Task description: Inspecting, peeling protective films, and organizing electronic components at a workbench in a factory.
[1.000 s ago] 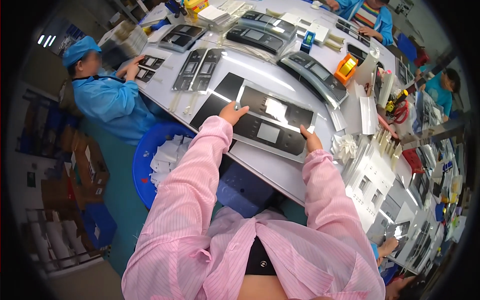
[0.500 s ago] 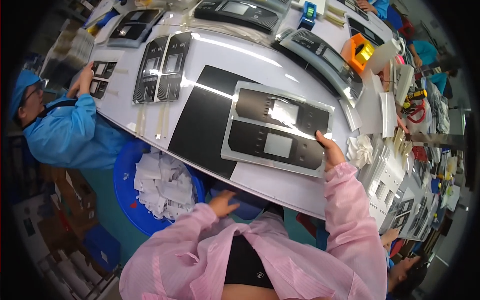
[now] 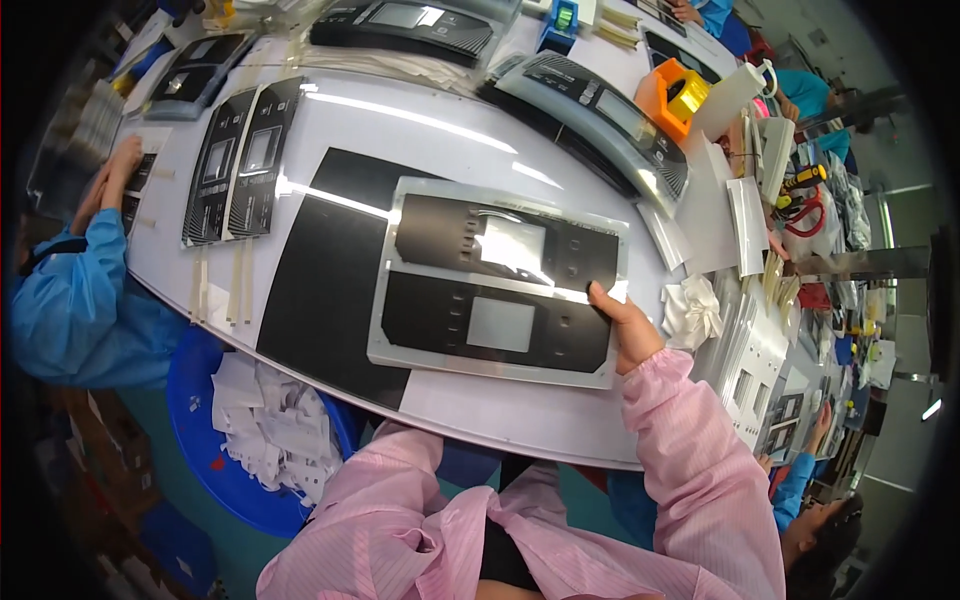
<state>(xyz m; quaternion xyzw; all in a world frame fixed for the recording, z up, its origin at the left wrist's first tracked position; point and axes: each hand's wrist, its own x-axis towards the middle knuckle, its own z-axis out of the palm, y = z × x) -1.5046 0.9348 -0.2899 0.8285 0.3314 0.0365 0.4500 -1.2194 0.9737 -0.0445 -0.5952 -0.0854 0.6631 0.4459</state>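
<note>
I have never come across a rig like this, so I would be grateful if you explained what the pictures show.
There is no robot here: a person works with bare hands. The view comes from the left of two fisheye cameras worn on the head, looking down, so straight edges bend near the rim.

The right hand grips the right edge of a panel sheet, two dark panels with a pale border, its thumb on top. The left hand is out of sight; its pink sleeve ends by the table's near edge.

On the white table, a black sheet lies partly under the panel sheet. An orange tape dispenser stands farther back. Lower left, a blue bin holds white scraps.
</note>
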